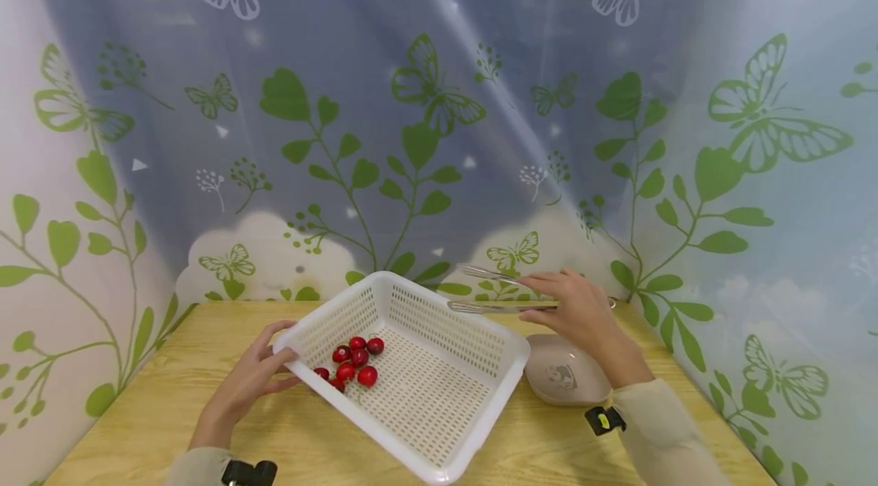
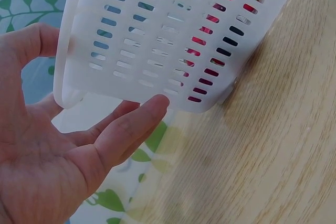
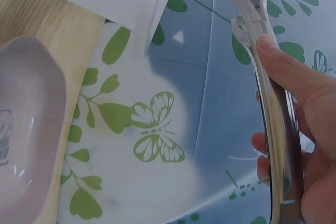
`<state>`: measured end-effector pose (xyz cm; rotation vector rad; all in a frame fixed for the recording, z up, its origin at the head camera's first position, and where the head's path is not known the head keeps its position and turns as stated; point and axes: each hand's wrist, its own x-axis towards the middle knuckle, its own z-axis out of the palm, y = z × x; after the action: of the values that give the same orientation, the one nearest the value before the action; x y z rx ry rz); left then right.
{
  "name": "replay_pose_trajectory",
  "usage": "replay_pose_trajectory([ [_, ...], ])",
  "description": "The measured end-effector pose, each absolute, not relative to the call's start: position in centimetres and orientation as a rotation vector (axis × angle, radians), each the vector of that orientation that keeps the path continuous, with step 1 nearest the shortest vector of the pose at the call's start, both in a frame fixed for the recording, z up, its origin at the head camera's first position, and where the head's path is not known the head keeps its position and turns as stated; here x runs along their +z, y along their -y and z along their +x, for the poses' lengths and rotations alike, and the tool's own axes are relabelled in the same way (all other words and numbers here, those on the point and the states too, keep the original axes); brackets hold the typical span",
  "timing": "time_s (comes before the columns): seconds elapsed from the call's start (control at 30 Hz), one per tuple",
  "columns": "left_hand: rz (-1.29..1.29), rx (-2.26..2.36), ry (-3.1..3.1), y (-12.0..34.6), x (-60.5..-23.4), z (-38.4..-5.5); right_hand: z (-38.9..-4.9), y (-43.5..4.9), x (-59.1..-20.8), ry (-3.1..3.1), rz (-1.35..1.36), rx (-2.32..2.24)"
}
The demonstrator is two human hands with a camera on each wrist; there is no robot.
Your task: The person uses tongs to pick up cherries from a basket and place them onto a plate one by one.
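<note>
A white perforated plastic basket (image 1: 439,394) stands on the wooden table, with several red cherries (image 1: 359,357) clustered toward its left side. My left hand (image 1: 250,373) grips the basket's rim at the left corner; in the left wrist view, its fingers (image 2: 131,129) reach along the outer wall, and red shows through the slots. Metal tongs (image 3: 275,124) are in my right hand (image 1: 579,314), held above the table with their arms spread apart and nothing between the tips. Below that hand sits a light pinkish bowl (image 1: 565,372) with a panda picture inside, right of the basket.
The wooden table (image 1: 165,394) ends at the back against a hanging curtain (image 1: 507,166) with green leaves and butterflies. More of the same patterned sheet (image 1: 809,257) closes off the right side. The bowl stands close to the basket's right corner.
</note>
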<state>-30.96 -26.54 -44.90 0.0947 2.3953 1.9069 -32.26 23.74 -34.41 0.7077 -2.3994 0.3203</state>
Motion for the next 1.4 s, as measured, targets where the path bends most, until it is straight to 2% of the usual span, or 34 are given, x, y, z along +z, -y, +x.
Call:
replay_pose_trajectory([
  [0.83,0.092,1.899,-2.407,26.6,-44.6,-30.9,-35.0,-17.4,-33.1,2.435,0.828,0.259],
  [1.07,0.087,1.908,-2.395,26.5,-44.6,-30.9,-35.8,-16.4,-33.4,2.353,0.923,0.244],
  [1.4,0.086,1.909,-2.398,26.6,-44.6,-30.9,-36.3,-15.0,-33.3,2.402,0.907,0.225],
])
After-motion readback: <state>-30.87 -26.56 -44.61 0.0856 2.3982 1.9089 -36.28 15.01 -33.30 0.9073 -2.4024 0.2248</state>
